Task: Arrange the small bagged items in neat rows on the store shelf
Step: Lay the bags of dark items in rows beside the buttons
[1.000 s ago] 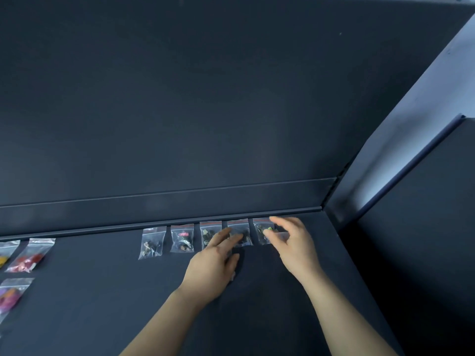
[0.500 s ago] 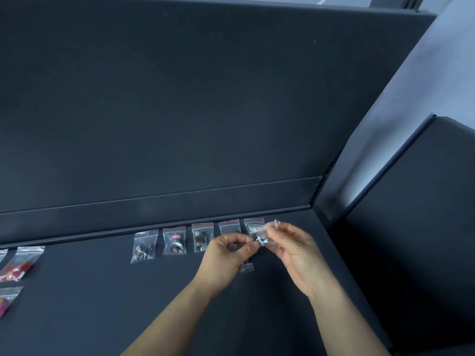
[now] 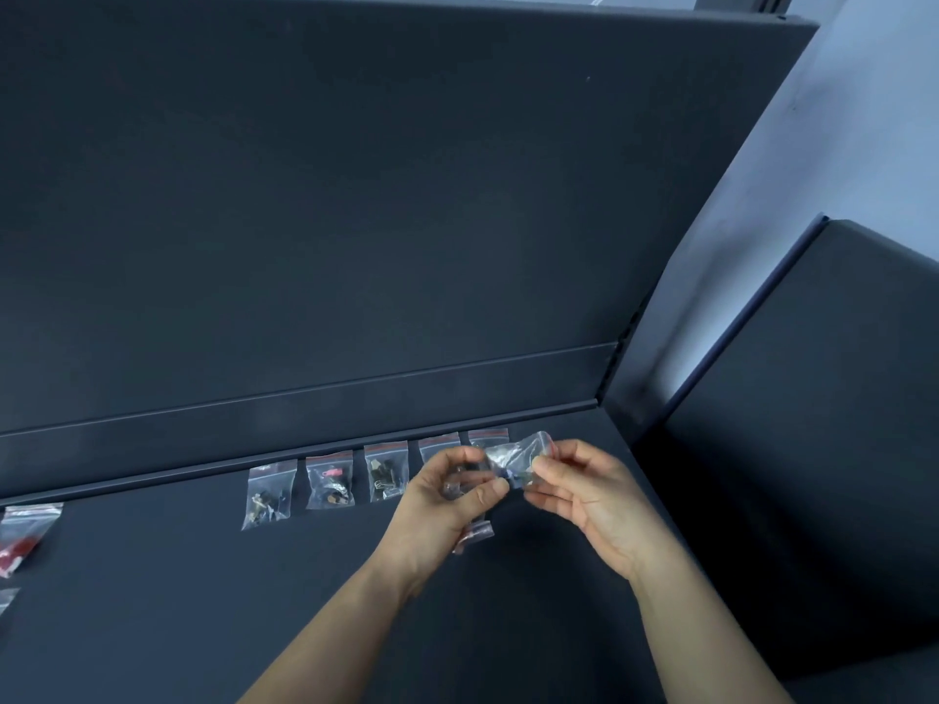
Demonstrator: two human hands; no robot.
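both hands are just above the shelf (image 3: 203,602), near its back right corner, sharing one clear bag (image 3: 518,457). left hand (image 3: 447,495): fingers curled, thumb and forefinger pinching the bag's left end. right hand (image 3: 594,505): thumb and fingertips pinching the right end, by the red seal strip. the bag is off the surface and crumpled, contents unreadable. row of five bags (image 3: 330,480) lies flat along the back lip (image 3: 152,475), red strips to the rear; the two rightmost are partly hidden by the hands. one loose bag (image 3: 475,533) lies on the shelf under the left hand. far left edge: red-filled bag (image 3: 23,536), cut off.
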